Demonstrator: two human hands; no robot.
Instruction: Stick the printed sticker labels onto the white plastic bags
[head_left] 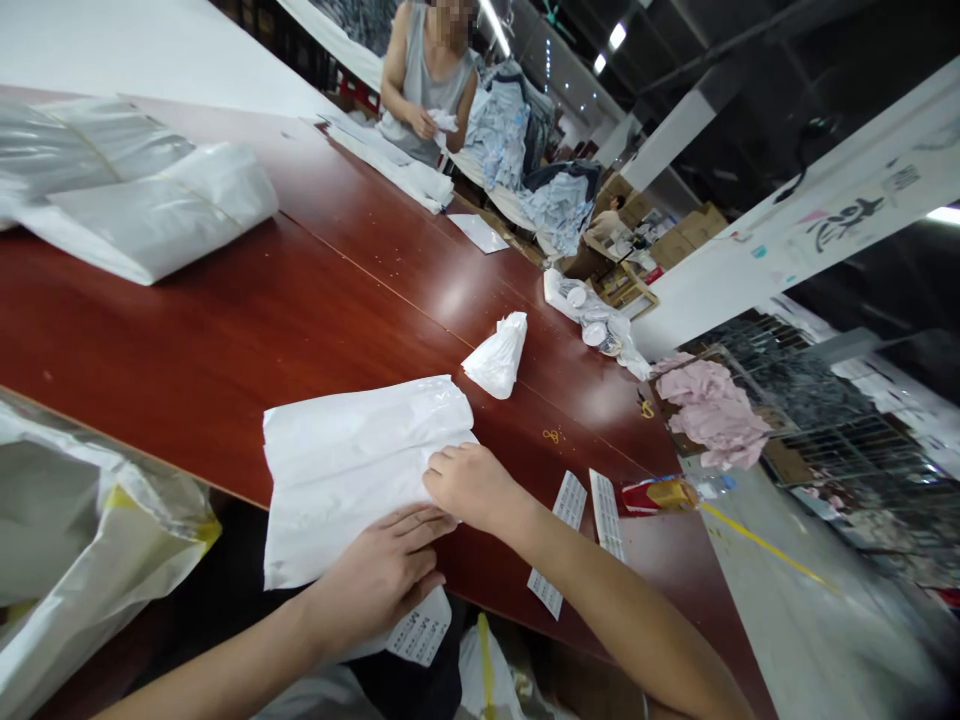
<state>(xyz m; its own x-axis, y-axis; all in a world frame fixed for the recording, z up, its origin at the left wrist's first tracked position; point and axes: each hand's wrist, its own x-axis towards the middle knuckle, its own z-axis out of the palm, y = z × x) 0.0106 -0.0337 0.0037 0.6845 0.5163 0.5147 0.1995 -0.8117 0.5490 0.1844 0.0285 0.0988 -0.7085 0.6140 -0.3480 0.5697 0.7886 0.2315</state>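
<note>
A flat white plastic bag (360, 450) lies at the table's near edge, its surface lightly creased. My left hand (394, 560) rests on its lower right part, fingers stretched and close together. From under that hand, a sheet of printed size labels (424, 625) marked M sticks out past the table edge, apparently held beneath the thumb and palm. My right hand (469, 485) is closed on the bag's right side, its fingers curled down and touching my left fingertips. Whatever those fingers pinch is hidden.
Two label sheets (607, 515) lie right of my right arm, near a red-and-yellow packet (660, 495). A crumpled white bundle (499, 355) and yellow-handled scissors (645, 405) are farther off. Bundled plastic bags (165, 215) lie left. Across the table a person (427, 90) handles white cloth.
</note>
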